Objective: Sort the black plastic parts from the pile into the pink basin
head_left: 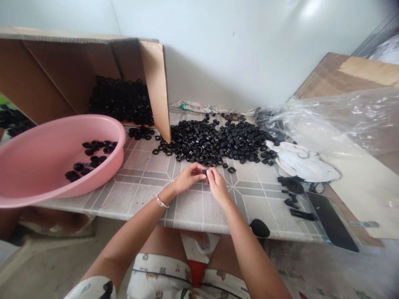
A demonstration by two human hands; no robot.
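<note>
Between the fingertips of my two hands is a small black plastic part [204, 172], mostly covered by the fingers. My left hand [189, 177] pinches it from the left, and a bracelet circles that wrist. From the other side my right hand [217, 184] closes on the same part with thumb and finger. Just beyond the hands spreads a heap of black ring-shaped parts [199, 139], merging on the right with a pile of small black pieces [245, 139]. One loose black piece [231, 170] lies right of my fingers.
At the left, a pink basin [62, 128] holds several black pieces. Behind it a cardboard box [156, 83] lies open toward me, with black parts inside. On the right are a white cloth [301, 162], a dark phone-like slab [333, 224], black parts [291, 201] and clear plastic film [352, 120].
</note>
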